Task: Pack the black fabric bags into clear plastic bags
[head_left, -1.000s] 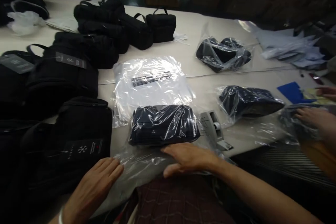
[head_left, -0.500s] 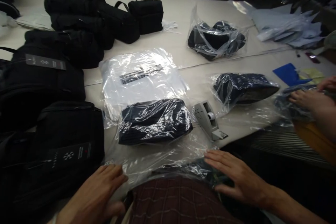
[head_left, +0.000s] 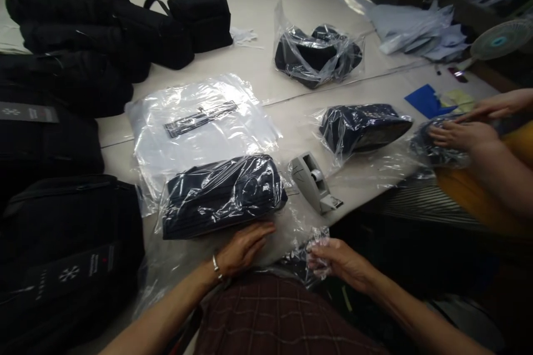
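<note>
A dark bag in clear plastic (head_left: 220, 194) lies on the table in front of me, its loose plastic spreading toward my body. My left hand (head_left: 245, 247) rests flat on that plastic along the bag's near side, fingers stretched out and together. At the table's front edge my right hand (head_left: 343, 260) is closed on a crumpled bunch of the plastic bag (head_left: 320, 249). Just beyond the right hand stands a grey tape dispenser (head_left: 313, 183). Behind the wrapped bag lies a stack of flat clear plastic bags (head_left: 204, 136) with a dark printed strip.
Black bags (head_left: 66, 222) crowd the left side. Two more wrapped bags, one near (head_left: 364, 127) and one farther back (head_left: 318, 55), lie to the right. Another person's hands (head_left: 466, 136) work on plastic at the right edge. A fan (head_left: 497, 40) and pale sheets (head_left: 416, 28) are behind.
My left hand has moved right and forward to the near side of the wrapped bag. The right hand has closed on gathered plastic. The view has shifted to the right.
</note>
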A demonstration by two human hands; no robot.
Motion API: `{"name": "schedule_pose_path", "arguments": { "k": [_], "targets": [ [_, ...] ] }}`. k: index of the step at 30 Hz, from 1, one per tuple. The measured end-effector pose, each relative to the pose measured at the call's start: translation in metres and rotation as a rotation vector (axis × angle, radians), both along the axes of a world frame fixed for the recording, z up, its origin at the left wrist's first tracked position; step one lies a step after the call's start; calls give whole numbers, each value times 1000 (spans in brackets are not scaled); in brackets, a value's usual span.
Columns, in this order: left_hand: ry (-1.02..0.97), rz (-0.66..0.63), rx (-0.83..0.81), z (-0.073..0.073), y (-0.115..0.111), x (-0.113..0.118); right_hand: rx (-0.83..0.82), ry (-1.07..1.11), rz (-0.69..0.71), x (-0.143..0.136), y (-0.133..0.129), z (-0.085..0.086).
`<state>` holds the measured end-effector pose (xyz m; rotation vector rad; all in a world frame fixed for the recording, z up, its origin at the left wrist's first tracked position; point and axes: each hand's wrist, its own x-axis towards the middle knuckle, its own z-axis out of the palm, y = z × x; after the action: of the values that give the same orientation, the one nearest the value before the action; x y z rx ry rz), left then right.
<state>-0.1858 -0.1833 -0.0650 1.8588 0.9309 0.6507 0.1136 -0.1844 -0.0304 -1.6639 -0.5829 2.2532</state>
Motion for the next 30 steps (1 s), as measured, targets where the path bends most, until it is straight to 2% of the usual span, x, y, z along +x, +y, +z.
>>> {"name": "schedule_pose_path", "arguments": {
  "k": [2,4,7,9,12,14,16,18,20,22,24,26,28,30],
  "targets": [
    [-40,-16,27,1,-3,-4,3,-68,27,3,-2,-3],
    [-33,14,-66,-1,-4,-7,-11,-138,55,8,-3,-7],
    [-6,91,-274,-17,-3,-10,0,-246,118,14,-5,-9],
    [-21,120,-337,-30,-5,-10,78,-302,167,16,-5,-4],
    [-48,171,-387,-44,-7,-11,347,-453,260,18,-5,9],
    [-66,174,-408,-49,-7,-12,608,-589,399,22,-5,20],
    [-60,153,-399,-52,-7,-11,847,-633,603,29,-3,28],
    [-34,123,-367,-52,-7,-9,1047,-540,858,36,1,33],
    [-16,84,-323,-48,-9,-5,1232,-483,1091,41,8,34],
    [-12,33,-273,-40,-11,3,1417,-593,1237,39,16,34],
    [-3,-49,-155,-30,-11,13,1566,-787,1259,30,21,33],
    [-4,-115,-5,-23,-7,22,1708,-901,1200,17,25,33],
    [-13,-134,96,-23,1,29,1843,-918,1094,6,29,31],
    [-34,-108,54,-32,8,33,1921,-804,1076,-1,35,27]
  ]
}}
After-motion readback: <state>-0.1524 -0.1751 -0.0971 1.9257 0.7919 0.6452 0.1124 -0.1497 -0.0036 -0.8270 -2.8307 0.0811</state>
